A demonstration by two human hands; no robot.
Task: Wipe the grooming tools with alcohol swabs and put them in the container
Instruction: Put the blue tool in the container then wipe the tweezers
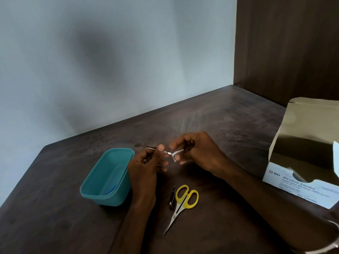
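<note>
My left hand (146, 162) pinches a thin metal grooming tool (154, 148), held level above the table. My right hand (194, 151) grips a small white alcohol swab (176, 153), folded around the tool's right end. A teal plastic container (95, 194) stands open just left of my left hand, with something blue lying inside it. On the table below my hands lie yellow-handled scissors (183, 200), points toward me, and a dark nail clipper (172, 197) right beside them.
An open white box of alcohol swabs (300, 180) stands at the right, its flap raised. The dark wooden table (55, 217) meets a pale wall behind and a dark wood panel (286, 43) at the back right.
</note>
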